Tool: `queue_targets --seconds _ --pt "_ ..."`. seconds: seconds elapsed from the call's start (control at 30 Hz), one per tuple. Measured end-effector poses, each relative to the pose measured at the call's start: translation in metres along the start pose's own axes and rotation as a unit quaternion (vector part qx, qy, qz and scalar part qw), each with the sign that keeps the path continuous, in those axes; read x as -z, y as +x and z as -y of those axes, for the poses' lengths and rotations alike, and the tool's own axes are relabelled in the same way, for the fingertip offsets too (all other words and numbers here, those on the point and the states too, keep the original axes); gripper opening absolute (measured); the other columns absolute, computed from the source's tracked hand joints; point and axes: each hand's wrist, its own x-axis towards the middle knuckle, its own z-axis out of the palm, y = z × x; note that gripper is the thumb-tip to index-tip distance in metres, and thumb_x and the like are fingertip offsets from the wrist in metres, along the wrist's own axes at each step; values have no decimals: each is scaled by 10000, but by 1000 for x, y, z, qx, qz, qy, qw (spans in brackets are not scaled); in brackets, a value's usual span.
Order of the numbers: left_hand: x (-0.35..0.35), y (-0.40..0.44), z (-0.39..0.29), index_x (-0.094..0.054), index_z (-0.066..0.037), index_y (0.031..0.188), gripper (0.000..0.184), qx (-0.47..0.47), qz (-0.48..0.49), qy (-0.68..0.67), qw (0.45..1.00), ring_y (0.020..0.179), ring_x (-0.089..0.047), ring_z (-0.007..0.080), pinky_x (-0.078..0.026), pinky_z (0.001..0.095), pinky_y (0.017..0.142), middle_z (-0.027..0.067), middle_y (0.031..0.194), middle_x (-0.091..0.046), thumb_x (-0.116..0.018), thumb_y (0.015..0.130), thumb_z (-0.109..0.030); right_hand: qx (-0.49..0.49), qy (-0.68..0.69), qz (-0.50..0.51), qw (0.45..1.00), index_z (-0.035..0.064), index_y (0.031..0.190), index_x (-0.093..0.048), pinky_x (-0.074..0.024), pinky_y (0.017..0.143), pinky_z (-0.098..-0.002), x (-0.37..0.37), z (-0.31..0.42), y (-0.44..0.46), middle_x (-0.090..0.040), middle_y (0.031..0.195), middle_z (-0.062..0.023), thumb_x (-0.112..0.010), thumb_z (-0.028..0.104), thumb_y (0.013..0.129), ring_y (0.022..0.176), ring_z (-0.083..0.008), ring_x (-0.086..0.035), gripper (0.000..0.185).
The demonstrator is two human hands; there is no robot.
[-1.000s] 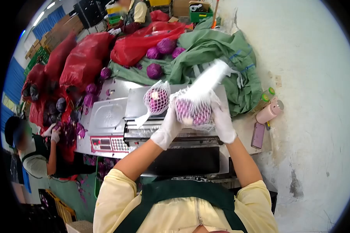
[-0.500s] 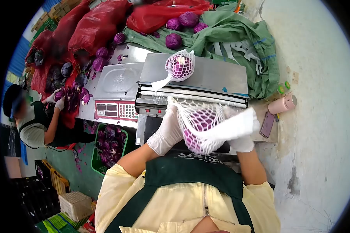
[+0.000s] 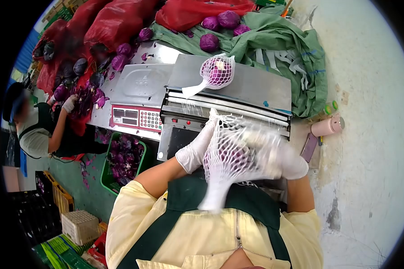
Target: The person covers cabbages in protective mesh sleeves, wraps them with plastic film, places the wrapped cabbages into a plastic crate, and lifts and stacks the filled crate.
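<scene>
A red cabbage sits inside a white foam net sleeve in front of my apron, with the sleeve's gathered tail hanging towards my chest. My left hand, in a white glove, has its fingers closed on the upper left edge of the net. On the other side of the net is my right hand, also gloved; motion smears its fingers, so their grip is unclear. Beyond both hands, a second netted cabbage lies on the metal top of a wrapping machine.
A digital scale adjoins the machine on the left. Loose cabbages lie on green sacking behind it. A pink bottle and phone are at right. A co-worker handles cabbage leaves beside a green crate.
The sleeve's tail has swung from the right down towards my chest. My right hand has moved slightly right and off the tail. My left hand stays at the net's left edge.
</scene>
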Motion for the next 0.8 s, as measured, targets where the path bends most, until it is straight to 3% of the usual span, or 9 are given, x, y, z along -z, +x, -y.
queue_targets --seconds 0.1,0.17,0.23,0.33,0.4,0.5,0.57,0.67,0.8 --pt "4 0 -22 -528 10 1231 663 -33 133 -40 990 1054 -603 292 -479 420 966 191 1173 -606 -337 963 -567 93 65 -176 978 -4 1248 -510 -504 768 -259 11 -12 21 -623 966 -67 -497 224 971 866 -138 -615 359" --pt "-8 -5 -25 -570 12 1150 537 -92 38 -52 994 955 -630 291 -515 404 901 173 1071 -637 -398 962 -460 109 -84 -246 959 28 1310 -460 -453 945 -311 24 -50 32 -569 1191 -87 -500 322 969 1092 -184 -562 451" --pt "-9 4 -26 -583 6 1123 429 -149 15 -79 986 901 -638 274 -524 370 866 156 1029 -640 -472 912 -352 149 172 -99 969 75 1432 -302 -382 1040 -337 -3 -58 36 -417 1404 -101 -517 435 942 1255 -201 -448 645" --pt "-35 18 -38 -486 -1 1252 501 -240 99 23 965 983 -606 249 -493 356 887 147 1090 -604 -567 801 -204 170 143 -154 963 53 1434 -322 -363 1079 -380 -12 -25 53 -445 1400 -130 -427 426 973 1257 -227 -460 602" --pt "-49 13 -56 -346 -43 1393 661 -295 132 81 943 1091 -545 260 -436 364 951 150 1214 -545 -590 805 -222 115 303 -111 939 44 1370 -423 -424 1026 -424 31 -18 62 -516 1327 -150 -417 422 971 1188 -270 -520 550" --pt "-55 22 -105 -329 -76 1421 609 -515 -120 439 726 1278 -398 256 -284 409 1087 159 1327 -464 -574 879 -208 181 244 -166 938 7 1319 -444 -537 897 -420 54 28 78 -580 1216 -149 -279 352 1011 1050 -246 -601 491" --pt "-20 66 -145 -473 -95 1334 575 -522 -70 632 569 1303 -354 267 -309 413 1081 126 1371 -384 -680 826 -266 175 165 -100 965 14 1316 -453 -523 920 -400 87 47 90 -583 1222 -130 -283 355 1021 1047 -214 -605 482" --pt "1 105 -157 -547 -106 1275 527 -370 1 629 683 1232 -457 250 -397 341 1007 142 1290 -474 -686 809 -309 156 166 -158 961 19 1267 -501 -488 943 -321 137 35 134 -600 1195 -85 -408 384 1000 1035 -171 -597 461" --pt "23 158 -179 -580 -41 1188 572 -352 -163 604 696 1016 -615 252 -463 334 903 152 1087 -625 -680 785 -434 22 -34 -342 939 49 1244 -501 -448 945 -326 141 33 159 -575 1186 -94 -445 523 951 1070 -223 -563 560"
